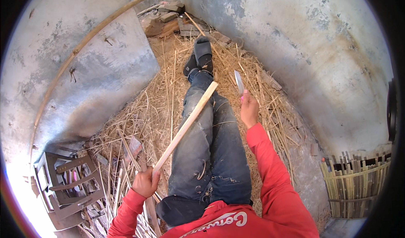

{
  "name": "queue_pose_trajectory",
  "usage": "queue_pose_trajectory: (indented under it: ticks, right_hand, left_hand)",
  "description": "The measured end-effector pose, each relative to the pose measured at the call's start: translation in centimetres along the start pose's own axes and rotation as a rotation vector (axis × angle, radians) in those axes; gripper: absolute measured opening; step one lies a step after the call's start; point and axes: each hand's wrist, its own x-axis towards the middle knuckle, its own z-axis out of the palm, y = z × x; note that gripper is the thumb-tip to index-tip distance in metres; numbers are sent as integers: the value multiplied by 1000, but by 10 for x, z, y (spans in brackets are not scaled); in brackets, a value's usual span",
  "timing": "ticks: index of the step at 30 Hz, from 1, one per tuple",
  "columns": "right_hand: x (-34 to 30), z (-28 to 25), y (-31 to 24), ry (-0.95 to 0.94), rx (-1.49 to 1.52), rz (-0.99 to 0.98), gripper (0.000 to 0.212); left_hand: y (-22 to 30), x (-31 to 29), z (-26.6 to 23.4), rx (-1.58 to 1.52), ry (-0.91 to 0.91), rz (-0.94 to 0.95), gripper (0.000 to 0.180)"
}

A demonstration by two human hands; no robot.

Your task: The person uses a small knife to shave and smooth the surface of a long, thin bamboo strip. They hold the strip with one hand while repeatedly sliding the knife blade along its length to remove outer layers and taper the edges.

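Observation:
My left hand (145,182) is closed round the near end of a pale, flat wooden strip (185,127), perhaps bamboo. The strip slants up and to the right across my outstretched legs in dusty jeans (192,153); its far end lies above my knees. On the right, my right hand (249,109) grips a knife (239,82) by its pink handle, mostly hidden in the fingers. The blade points away from me, apart from the strip. Thin curled shavings cling to the jeans.
Straw-like shavings and thin strips (143,107) cover the floor. A dark wooden chair frame (78,204) lies at the left, a slatted bamboo basket (358,187) at the right. Bricks (168,16) are piled in the far corner. A long bent pole (76,52) leans by the left wall.

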Motion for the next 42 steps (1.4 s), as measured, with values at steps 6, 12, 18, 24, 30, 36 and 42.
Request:
queue_pose_trajectory:
  ticks: [6,12,18,24,30,36,42]
  right_hand:
    - [-24,-2,-52,-203,-50,-236,56]
    - [-34,18,-47,-193,-83,-206,56]
    - [-60,27,-39,-196,-13,-232,56]
    - [-58,30,-38,-247,-13,-214,57]
    - [-45,19,-34,-291,-70,-95,57]
    - [-43,9,-46,-363,-65,-43,59]
    - [-59,13,-27,-584,218,72,64]
  left_hand:
    - [-13,-8,1,80,-24,22,32]
    - [-19,-4,4,168,-37,61,31]
    - [-9,-5,10,166,-38,10,34]
    - [-12,-3,15,133,-43,21,34]
    - [-15,-3,18,107,-45,32,34]
    - [-6,2,17,53,-53,60,34]
    - [-14,-8,23,3,-105,-6,36]
